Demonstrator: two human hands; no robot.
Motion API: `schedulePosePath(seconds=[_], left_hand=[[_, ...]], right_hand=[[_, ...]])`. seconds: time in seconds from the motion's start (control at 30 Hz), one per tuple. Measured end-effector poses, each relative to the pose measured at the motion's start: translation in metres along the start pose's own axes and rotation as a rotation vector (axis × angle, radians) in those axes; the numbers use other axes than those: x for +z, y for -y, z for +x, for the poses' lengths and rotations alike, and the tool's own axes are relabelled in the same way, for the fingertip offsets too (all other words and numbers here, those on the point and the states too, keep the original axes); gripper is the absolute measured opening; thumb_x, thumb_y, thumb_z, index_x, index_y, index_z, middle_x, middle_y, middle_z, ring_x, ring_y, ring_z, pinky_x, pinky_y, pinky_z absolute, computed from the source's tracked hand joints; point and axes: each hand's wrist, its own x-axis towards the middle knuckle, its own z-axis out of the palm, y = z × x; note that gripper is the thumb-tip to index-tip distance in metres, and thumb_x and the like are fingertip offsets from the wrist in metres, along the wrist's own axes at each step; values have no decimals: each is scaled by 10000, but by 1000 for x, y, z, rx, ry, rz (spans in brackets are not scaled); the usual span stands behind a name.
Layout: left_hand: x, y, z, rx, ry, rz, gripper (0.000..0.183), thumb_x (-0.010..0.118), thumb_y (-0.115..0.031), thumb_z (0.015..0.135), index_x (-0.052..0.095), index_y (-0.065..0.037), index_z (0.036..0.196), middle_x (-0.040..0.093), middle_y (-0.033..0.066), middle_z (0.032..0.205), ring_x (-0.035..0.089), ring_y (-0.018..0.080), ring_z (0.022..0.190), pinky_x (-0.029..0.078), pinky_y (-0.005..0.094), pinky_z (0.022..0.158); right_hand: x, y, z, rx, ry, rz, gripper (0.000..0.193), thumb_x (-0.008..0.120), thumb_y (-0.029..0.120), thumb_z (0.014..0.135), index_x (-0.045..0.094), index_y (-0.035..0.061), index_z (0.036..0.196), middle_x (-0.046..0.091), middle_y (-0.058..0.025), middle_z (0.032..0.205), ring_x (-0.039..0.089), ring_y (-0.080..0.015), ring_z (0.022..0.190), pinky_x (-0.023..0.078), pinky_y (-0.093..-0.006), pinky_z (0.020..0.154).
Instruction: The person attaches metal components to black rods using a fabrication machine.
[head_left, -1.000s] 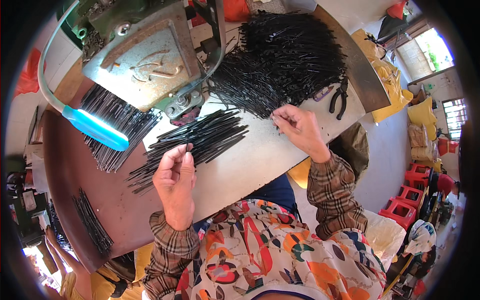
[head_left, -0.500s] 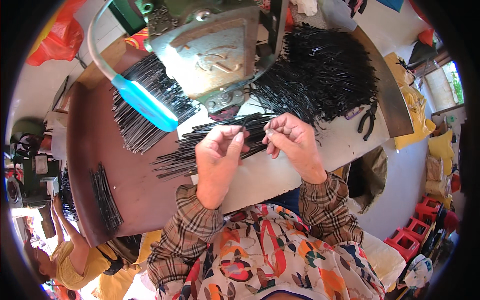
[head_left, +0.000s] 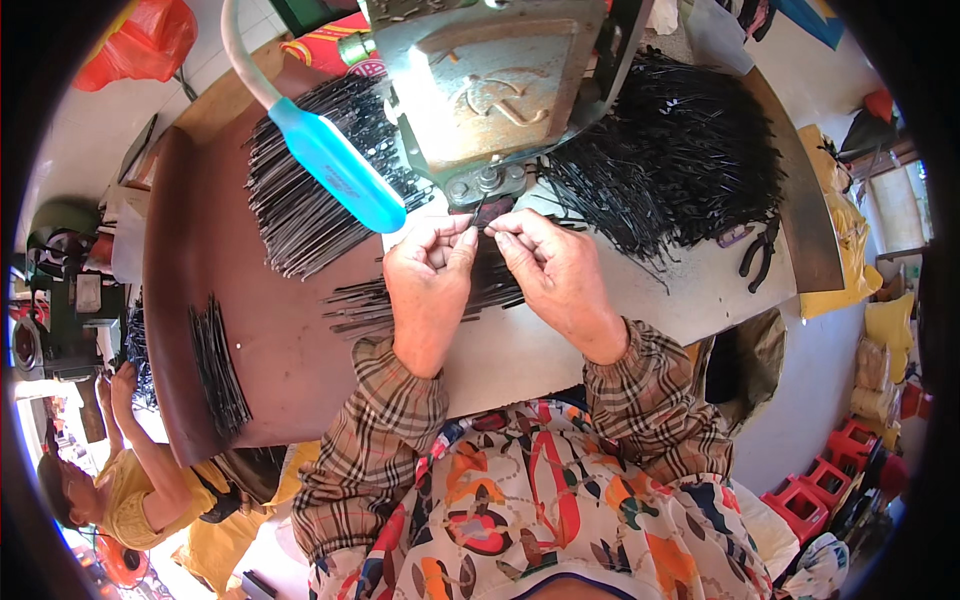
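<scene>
both hands sit close together at the centre of the frame, just under the grey metal press (head_left: 500, 90) that fills the upper middle. the left hand (head_left: 428, 285) and the right hand (head_left: 555, 275) each pinch one end of a thin black wire piece (head_left: 487, 226) between thumb and forefinger, fingers closed on it, and hold it up right at the mouth of the press; the piece itself is small and partly hidden by the fingertips. below and between the hands, a small loose bunch of black wires (head_left: 400, 300) lies on the pale part of the table (head_left: 520, 350), touching the underside of the wrists. as a judgement of progress, a good share of the work looks done and a good share left: a large tangled heap (head_left: 680, 160) fills the upper right of the frame, a big fanned pile (head_left: 300, 190) lies at the upper left behind the blue lamp (head_left: 335, 165), and a short neat stack (head_left: 218, 365) rests at the left edge of the brown tabletop. which of these heaps is finished stock and which is waiting cannot be told for sure. black pliers (head_left: 757, 255) lie at the right, well apart from the hands. another person in yellow (head_left: 130, 480) works at the lower left.
</scene>
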Motion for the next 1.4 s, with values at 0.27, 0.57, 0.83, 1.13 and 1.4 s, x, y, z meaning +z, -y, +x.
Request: schedulePosePath(seconds=[0.27, 0.57, 0.83, 1.13, 1.4], left_hand=[[-1, 19, 1, 126, -13, 67, 116, 662, 39, 819, 660, 31, 935, 591, -39, 696, 460, -2, 596, 381, 168, 543], [-2, 25, 3, 157, -18, 94, 120, 674, 35, 805, 672, 27, 925, 590, -30, 673, 457, 12, 592, 390, 188, 546], [0, 23, 1, 153, -10, 84, 129, 670, 35, 808, 677, 30, 937, 614, -9, 739, 470, 15, 615, 401, 190, 554], [-2, 29, 1, 142, -13, 107, 150, 678, 33, 803, 679, 37, 953, 630, 10, 768, 484, 25, 604, 419, 194, 562], [-4, 23, 2, 200, 17, 185, 171, 667, 23, 805, 682, 22, 976, 624, 47, 778, 518, 63, 646, 426, 221, 588]], right_hand=[[-2, -2, 1, 82, 7, -79, 90, 594, 81, 886, 624, 11, 934, 626, -188, 731, 611, -312, 581, 454, -328, 516], [-4, -7, 0, 87, 27, -141, 115, 576, 30, 894, 630, -39, 968, 665, -84, 737, 528, -41, 602, 427, -220, 530], [0, -22, -2, 76, -52, -11, 111, 617, 75, 869, 653, -3, 939, 596, -140, 641, 447, -91, 465, 372, -259, 448], [-7, -15, -2, 182, 68, -58, 144, 551, 22, 910, 631, -61, 997, 657, -41, 788, 511, -17, 682, 416, -187, 579], [1, -32, -2, 112, -39, 97, 112, 601, 55, 884, 644, -32, 939, 657, -68, 703, 458, -32, 535, 370, -218, 472]])
